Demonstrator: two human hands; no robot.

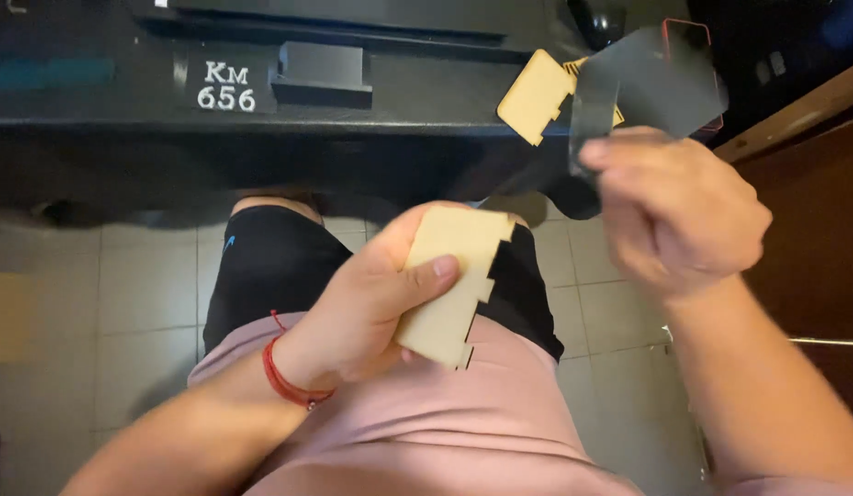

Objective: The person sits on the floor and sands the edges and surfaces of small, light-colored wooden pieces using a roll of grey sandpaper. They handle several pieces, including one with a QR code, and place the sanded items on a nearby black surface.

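Grey tiled floor (pixel 105 303), black bench (pixel 96 101); left hand (pixel 371 298) clamped on notched wooden panel (pixel 449 280), right hand (pixel 679 216) on clear sheet (pixel 647 87).

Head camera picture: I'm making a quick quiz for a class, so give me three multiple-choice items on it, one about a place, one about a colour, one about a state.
1. Where does the second wooden piece lie?
A. on the dark desk
B. on the tiled floor
C. on the person's lap

2. What colour is the string on the left wrist?
A. blue
B. red
C. green

3. How is the left hand?
A. open and empty
B. flat on the desk
C. shut on a notched wooden piece

Answers:
1 A, the second wooden piece rests on the dark desk, near its front edge.
2 B, the string around the wrist is red.
3 C, the left hand pinches the notched wooden piece, thumb on its face, while the right hand grips a clear plastic sheet.
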